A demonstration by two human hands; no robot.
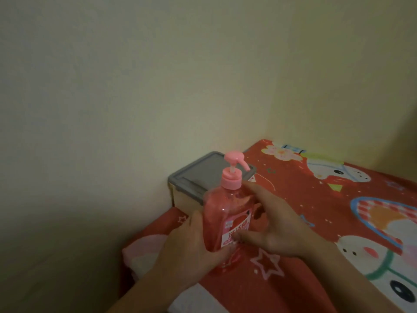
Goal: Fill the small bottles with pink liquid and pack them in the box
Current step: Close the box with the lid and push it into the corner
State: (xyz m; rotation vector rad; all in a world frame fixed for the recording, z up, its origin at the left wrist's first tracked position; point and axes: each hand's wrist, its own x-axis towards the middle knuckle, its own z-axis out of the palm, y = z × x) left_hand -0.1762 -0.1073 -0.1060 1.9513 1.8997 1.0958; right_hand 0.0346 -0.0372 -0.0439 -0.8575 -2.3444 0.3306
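- Left hand [187, 249]: nearest the camera, low and centre-left. The forearm enters from the bottom edge. The palm lies against the left side of the pump bottle [222, 224], and the fingers curl round its lower body. The thumb points up along the bottle's side. Grip state: holding the bottle.
- Right hand [279, 224]: on the right side of the same bottle. The fingers are spread and nearly straight. One fingertip touches the printed label low on the bottle; the upper finger reaches toward the bottle's shoulder, just below the collar. The hand is not wrapped round the bottle. Grip state: open, touching only.
- Pump bottle: clear plastic, filled with pink liquid almost to the shoulder. It stands nearly upright, between the two hands, on the red patterned cloth [293, 279]. A pink and white label faces the camera.
- Pump head [234, 164]: pink, on top of the bottle, with the spout pointing right and slightly downward.
- Red patterned cloth: covers the work surface. It carries white stars and cartoon figures and runs from the bottom edge back to the wall corner.
- Box [196, 188]: directly behind the bottle, set against the wall [158, 75]. It has a grey lid, which is closed, and a pale body. The bottle hides part of its right side.
- Small bottles: none can be made out in this view.
- Wall: plain and pale, dimly lit, forming a corner behind the surface.
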